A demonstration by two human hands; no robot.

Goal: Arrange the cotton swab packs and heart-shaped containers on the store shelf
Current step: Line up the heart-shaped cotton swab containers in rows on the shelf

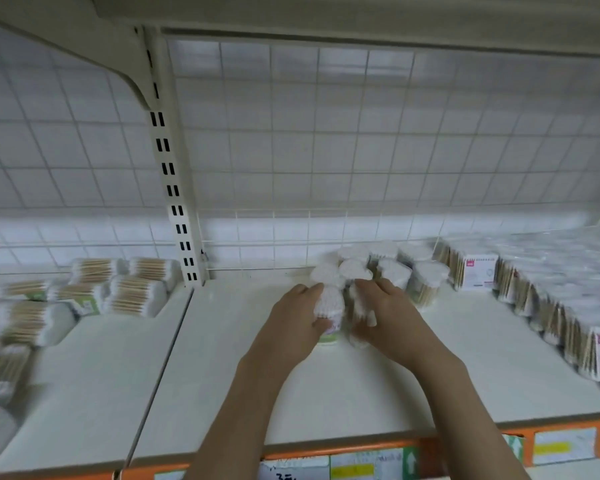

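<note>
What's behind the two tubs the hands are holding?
Behind the two tubs, one in the left hand and one in the right hand, stand more swab-filled containers in a cluster near the wire grid back. The hands hide what lies lower between them.

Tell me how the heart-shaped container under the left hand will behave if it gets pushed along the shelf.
The heart-shaped container looks light: clear plastic packed with cotton swabs. It stands taller than its base is wide, so a push near the top may tip it; the left hand grips it high. The shelf looks smooth, so a low push would probably slide it.
</note>
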